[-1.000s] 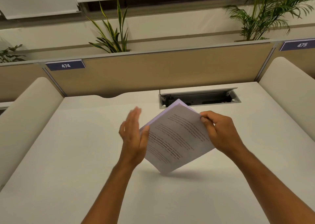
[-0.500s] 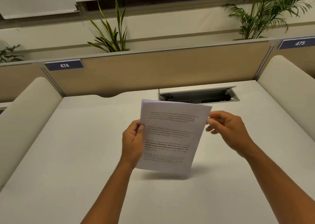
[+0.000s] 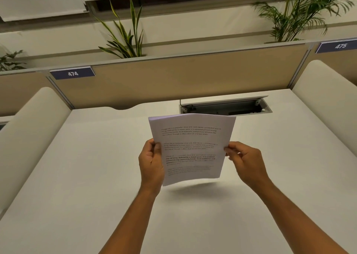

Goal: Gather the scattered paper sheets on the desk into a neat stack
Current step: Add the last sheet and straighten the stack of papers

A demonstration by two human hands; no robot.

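Note:
A stack of white printed paper sheets hangs upright in the air above the white desk, printed side toward me, its bottom edge off the surface with a shadow beneath. My left hand grips the stack's left edge, thumb on the front. My right hand pinches the right edge at mid-height. The top edge bows slightly and the sheets look roughly aligned. No loose sheets lie elsewhere on the desk.
An open cable tray is sunk into the desk just behind the papers. A tan partition with labels 474 and 475 closes the back, plants behind it. Padded beige dividers flank the desk, the other divider on the right.
The stack turned from a diagonal tilt to upright and rose off the desk. My left hand went from flat against its edge to gripping it; my right hand shifted to the right edge.

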